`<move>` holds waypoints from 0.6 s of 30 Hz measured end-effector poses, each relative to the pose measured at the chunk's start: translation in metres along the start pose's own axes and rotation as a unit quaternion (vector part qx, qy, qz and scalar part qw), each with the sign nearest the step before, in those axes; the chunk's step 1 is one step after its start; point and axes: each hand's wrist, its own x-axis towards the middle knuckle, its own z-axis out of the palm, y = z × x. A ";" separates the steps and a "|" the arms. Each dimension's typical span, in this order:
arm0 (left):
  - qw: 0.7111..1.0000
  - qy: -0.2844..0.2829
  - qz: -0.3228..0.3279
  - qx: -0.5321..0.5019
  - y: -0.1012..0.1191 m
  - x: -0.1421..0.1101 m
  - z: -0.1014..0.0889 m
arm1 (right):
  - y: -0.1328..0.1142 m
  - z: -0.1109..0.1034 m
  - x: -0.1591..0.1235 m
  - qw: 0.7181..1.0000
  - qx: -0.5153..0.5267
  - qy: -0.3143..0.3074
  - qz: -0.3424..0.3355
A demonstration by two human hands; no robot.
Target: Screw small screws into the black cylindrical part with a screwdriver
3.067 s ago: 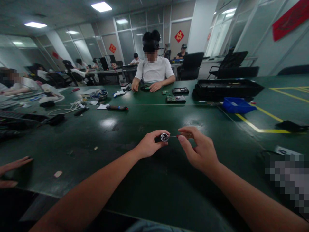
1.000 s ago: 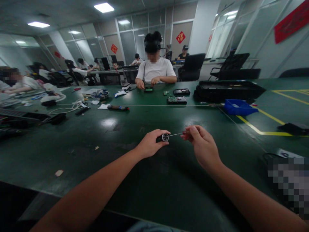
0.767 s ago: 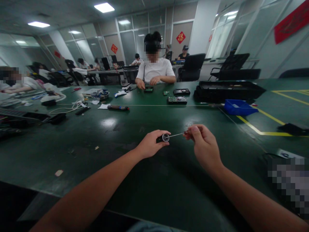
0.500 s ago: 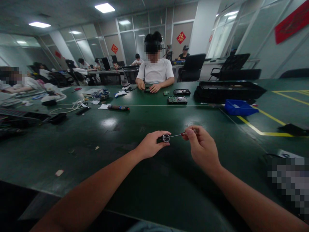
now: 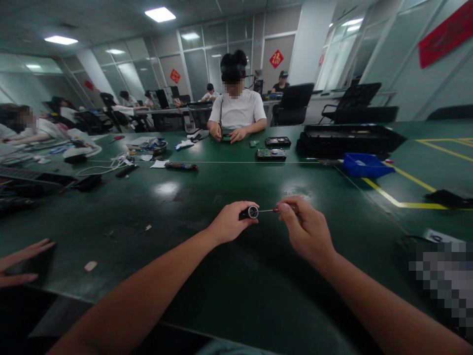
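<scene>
My left hand (image 5: 232, 220) is closed around a small black cylindrical part (image 5: 253, 212), whose round silvery end faces me and to the right. Between the thumb and fingers of my right hand (image 5: 307, 226) is the red handle of a screwdriver (image 5: 268, 211). Its thin metal shaft points left, with the tip at or just inside the rim of the round end; I cannot tell how deep it reaches. Both hands are over the green table (image 5: 221, 286), and most of the black part's body is hidden by my left fingers.
A person (image 5: 236, 111) sits opposite, hands on a small device. Hard drives (image 5: 271, 154), a black tray (image 5: 351, 140) and a blue bin (image 5: 367, 165) stand beyond my hands. A marker-like tool (image 5: 181, 166) lies left of centre. Another person's hand (image 5: 25, 261) rests at the left edge.
My right hand has shifted slightly left and down, bringing the screwdriver closer to the part. Another person's hand has come in at the left edge.
</scene>
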 end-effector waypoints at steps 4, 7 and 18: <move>1.000 -0.003 0.004 0.006 -0.001 0.000 0.000 | -0.002 -0.001 0.000 1.000 -0.007 0.002 0.003; 1.000 0.005 -0.002 0.000 -0.002 0.000 0.000 | -0.003 -0.001 -0.001 1.000 0.012 -0.002 -0.001; 1.000 0.019 -0.003 -0.007 -0.002 0.000 0.000 | -0.002 0.001 -0.001 1.000 -0.012 -0.004 0.002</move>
